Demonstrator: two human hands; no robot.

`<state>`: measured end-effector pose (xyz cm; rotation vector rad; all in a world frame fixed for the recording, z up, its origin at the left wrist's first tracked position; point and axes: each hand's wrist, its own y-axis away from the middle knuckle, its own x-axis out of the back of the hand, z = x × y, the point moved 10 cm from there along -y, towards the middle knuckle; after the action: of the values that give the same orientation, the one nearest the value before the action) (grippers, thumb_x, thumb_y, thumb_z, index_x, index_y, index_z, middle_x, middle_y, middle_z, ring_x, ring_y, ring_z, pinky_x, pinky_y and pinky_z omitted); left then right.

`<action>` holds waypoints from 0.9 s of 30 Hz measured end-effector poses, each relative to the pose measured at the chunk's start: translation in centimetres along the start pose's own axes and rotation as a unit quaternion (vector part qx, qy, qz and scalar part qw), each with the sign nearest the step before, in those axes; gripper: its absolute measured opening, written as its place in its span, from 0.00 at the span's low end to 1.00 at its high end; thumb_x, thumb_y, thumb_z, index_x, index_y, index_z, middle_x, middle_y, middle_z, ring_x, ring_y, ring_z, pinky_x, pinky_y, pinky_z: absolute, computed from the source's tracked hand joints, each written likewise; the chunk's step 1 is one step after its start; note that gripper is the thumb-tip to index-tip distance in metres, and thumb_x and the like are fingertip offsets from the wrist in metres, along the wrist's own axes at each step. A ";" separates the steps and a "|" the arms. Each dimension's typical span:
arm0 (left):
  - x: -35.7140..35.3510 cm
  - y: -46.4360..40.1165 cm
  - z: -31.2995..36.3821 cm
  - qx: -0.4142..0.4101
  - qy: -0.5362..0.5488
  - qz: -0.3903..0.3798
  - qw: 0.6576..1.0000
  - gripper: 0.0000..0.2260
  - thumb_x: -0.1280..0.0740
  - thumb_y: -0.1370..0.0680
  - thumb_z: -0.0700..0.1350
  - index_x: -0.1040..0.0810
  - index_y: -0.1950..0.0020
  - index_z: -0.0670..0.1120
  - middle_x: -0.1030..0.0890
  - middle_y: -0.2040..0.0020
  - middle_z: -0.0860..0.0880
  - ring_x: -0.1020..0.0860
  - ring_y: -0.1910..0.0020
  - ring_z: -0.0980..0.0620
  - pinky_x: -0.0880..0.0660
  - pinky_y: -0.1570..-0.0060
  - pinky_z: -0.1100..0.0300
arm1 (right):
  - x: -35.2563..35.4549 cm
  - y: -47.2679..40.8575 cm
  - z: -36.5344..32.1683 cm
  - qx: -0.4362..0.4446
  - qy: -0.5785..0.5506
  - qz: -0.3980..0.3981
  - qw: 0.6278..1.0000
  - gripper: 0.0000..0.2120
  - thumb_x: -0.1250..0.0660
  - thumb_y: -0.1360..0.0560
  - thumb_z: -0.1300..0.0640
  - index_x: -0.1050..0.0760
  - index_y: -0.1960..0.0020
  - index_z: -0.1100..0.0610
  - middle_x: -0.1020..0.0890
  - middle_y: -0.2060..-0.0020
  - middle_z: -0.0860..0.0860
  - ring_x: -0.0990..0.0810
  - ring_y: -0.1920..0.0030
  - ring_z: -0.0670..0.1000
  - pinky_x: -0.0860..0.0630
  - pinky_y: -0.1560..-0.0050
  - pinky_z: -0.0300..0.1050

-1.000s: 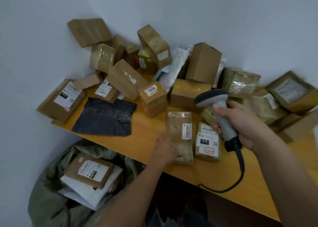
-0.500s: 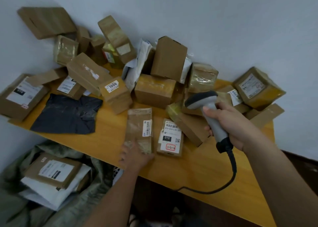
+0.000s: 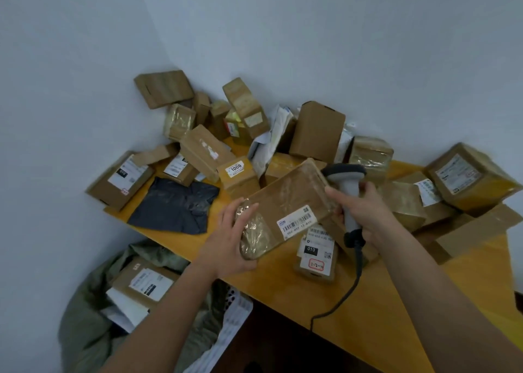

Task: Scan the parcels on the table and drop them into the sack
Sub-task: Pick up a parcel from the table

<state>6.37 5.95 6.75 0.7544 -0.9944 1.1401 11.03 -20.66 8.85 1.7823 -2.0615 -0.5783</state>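
A flat brown taped parcel [image 3: 285, 205] is held up off the wooden table [image 3: 353, 296], tilted, with its white barcode label [image 3: 297, 222] facing up toward the camera. Its near left end is gripped by the left hand [image 3: 229, 245], thumb laid over the crinkly taped top and the rest of the fingers wrapped underneath. The far right corner is steadied by the right hand [image 3: 365, 214], which is also curled round the grey handle of the barcode scanner [image 3: 346, 187]; the scanner head is poked out just behind the parcel's upper edge, and its black cable [image 3: 348, 287] is trailed down over the table's front edge. Right below the lifted parcel, a smaller parcel marked 010 [image 3: 315, 252] is left lying flat on the table with its label up. Further back, a box labelled 1006 [image 3: 237, 174] is set near a flat dark grey mailer bag [image 3: 175, 205], and a whole heap of cardboard boxes is piled into the corner against the pale wall [image 3: 283, 33]. Down at the lower left, below the table edge, the olive-green sack [image 3: 82, 316] is seen open, with a labelled brown box [image 3: 144, 282] and some white envelopes already dropped inside.
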 end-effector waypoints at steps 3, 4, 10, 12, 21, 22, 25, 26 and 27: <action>2.5 0.0 -0.1 -0.011 -0.011 0.006 1.000 0.52 0.26 0.39 0.60 0.55 0.23 0.63 0.54 0.24 0.55 0.52 0.24 0.44 0.32 0.35 0.40 | -0.6 0.0 -0.3 0.005 0.004 -0.007 1.000 0.36 0.23 0.31 0.58 0.37 0.29 0.52 0.20 0.47 0.55 0.18 0.58 0.52 0.22 0.64 0.46; 3.2 0.1 -0.3 -0.018 -0.015 0.007 1.000 0.52 0.26 0.39 0.60 0.56 0.24 0.63 0.55 0.24 0.55 0.53 0.24 0.44 0.32 0.34 0.40 | -0.9 0.0 -0.5 0.011 0.006 -0.010 1.000 0.36 0.23 0.31 0.60 0.36 0.29 0.53 0.20 0.48 0.55 0.18 0.57 0.53 0.21 0.63 0.47; 7.5 0.7 -2.9 0.092 0.118 0.143 0.978 0.53 0.23 0.35 0.62 0.54 0.21 0.55 0.52 0.24 0.53 0.51 0.23 0.49 0.42 0.27 0.47 | -1.6 0.0 -2.1 0.050 -0.046 0.009 0.998 0.34 0.25 0.28 0.61 0.37 0.28 0.53 0.22 0.51 0.52 0.21 0.60 0.50 0.21 0.61 0.45; 7.4 1.3 -5.4 0.232 0.325 0.178 0.899 0.50 0.25 0.33 0.63 0.50 0.20 0.52 0.43 0.24 0.50 0.43 0.25 0.50 0.39 0.28 0.50 | -1.2 -0.3 -1.9 0.045 -0.082 0.022 0.995 0.31 0.25 0.29 0.62 0.35 0.31 0.53 0.20 0.48 0.56 0.22 0.64 0.48 0.23 0.66 0.43; 4.7 -0.2 -4.6 0.274 0.646 0.082 0.707 0.13 0.34 0.20 0.40 0.24 0.36 0.40 0.18 0.41 0.42 0.19 0.42 0.44 0.25 0.38 0.43 | -0.3 -0.5 -2.0 0.032 -0.086 0.020 0.996 0.30 0.24 0.29 0.62 0.34 0.32 0.57 0.19 0.45 0.60 0.22 0.66 0.49 0.22 0.68 0.42; 4.9 -0.2 -4.7 0.276 0.646 0.087 0.706 0.12 0.34 0.20 0.40 0.24 0.37 0.40 0.18 0.41 0.42 0.19 0.42 0.44 0.24 0.39 0.44 | -0.4 -0.3 -2.2 0.033 -0.074 0.022 0.997 0.29 0.25 0.29 0.61 0.34 0.32 0.57 0.19 0.46 0.60 0.22 0.65 0.49 0.23 0.70 0.41; 5.3 -0.2 -5.9 0.292 0.625 0.130 0.712 0.12 0.35 0.20 0.40 0.25 0.37 0.40 0.18 0.41 0.42 0.19 0.43 0.45 0.23 0.41 0.47 | -0.8 0.5 -3.5 0.037 -0.036 0.019 0.998 0.24 0.28 0.25 0.54 0.32 0.34 0.58 0.21 0.50 0.57 0.22 0.65 0.50 0.24 0.72 0.41; 5.5 -0.1 -6.4 0.298 0.616 0.149 0.713 0.13 0.35 0.19 0.40 0.26 0.36 0.40 0.19 0.41 0.42 0.19 0.43 0.45 0.22 0.43 0.48 | -1.1 0.8 -4.0 0.034 -0.027 0.010 0.999 0.21 0.30 0.23 0.52 0.32 0.35 0.58 0.21 0.50 0.57 0.22 0.64 0.51 0.24 0.71 0.42; 5.6 0.0 -7.0 0.305 0.609 0.165 0.713 0.14 0.35 0.19 0.40 0.27 0.34 0.40 0.19 0.40 0.43 0.19 0.42 0.45 0.21 0.45 0.50 | -1.3 1.3 -4.6 0.030 -0.015 -0.002 0.999 0.20 0.32 0.22 0.50 0.31 0.36 0.58 0.22 0.50 0.58 0.22 0.63 0.52 0.24 0.70 0.43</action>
<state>8.68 14.26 9.22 0.1426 0.4460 1.9053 12.49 -19.51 13.40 1.8224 -2.1161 -0.5549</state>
